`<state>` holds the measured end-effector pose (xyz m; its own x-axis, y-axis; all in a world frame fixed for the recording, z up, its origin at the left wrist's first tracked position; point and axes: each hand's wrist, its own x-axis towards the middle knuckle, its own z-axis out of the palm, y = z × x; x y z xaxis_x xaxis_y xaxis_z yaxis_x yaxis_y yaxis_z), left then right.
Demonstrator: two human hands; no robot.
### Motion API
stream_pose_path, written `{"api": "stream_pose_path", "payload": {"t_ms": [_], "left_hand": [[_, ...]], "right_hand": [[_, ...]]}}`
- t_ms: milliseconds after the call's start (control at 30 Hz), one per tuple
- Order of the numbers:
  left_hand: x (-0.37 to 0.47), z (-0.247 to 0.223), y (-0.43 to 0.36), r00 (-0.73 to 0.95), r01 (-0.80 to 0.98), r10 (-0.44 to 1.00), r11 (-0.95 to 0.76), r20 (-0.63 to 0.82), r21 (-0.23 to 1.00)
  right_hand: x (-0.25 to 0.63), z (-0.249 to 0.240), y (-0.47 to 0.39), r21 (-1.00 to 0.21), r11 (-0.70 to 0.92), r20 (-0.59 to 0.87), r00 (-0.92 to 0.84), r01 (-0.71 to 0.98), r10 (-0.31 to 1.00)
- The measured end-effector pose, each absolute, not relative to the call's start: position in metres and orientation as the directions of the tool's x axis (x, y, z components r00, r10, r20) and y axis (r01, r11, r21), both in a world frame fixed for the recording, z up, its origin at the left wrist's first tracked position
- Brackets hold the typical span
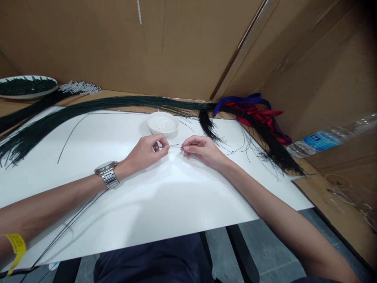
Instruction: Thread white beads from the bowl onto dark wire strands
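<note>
My left hand [150, 151] is closed in a pinch on thin dark strands [175, 146] just above the white tabletop. Facing it, my right hand [203, 150] pinches the other side of the strands between thumb and fingertips; a short stretch shows between the hands. More long strands [75, 220] run from under my left wrist to the lower left. Small pale bits, too small to name, show within the curl of my left fingers. Right behind the hands stands a white bowl [174, 131] holding tiny white bead-like pieces [163, 124].
A long bundle of dark green strands [118, 103] lies across the back of the white table [176, 204]. At left are a plate [28, 96] of dark green bits and white-tipped strands [81, 87]. Red ribbon [259, 114], blue ribbon [244, 100] and a plastic bottle [321, 140] lie right.
</note>
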<state>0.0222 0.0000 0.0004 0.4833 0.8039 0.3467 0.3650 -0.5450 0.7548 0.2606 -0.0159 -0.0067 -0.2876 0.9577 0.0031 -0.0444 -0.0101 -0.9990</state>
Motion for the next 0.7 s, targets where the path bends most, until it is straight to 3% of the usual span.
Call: {"api": "stream_pose_path", "payload": {"t_ms": [700], "left_hand": [[0.0221, 0.0017, -0.0011, 0.489, 0.367, 0.805, -0.539, 0.335, 0.758]], "right_hand": [[0.2624, -0.0091, -0.0148, -1.0, 0.015, 0.018, -0.303, -0.011, 0.953]]}}
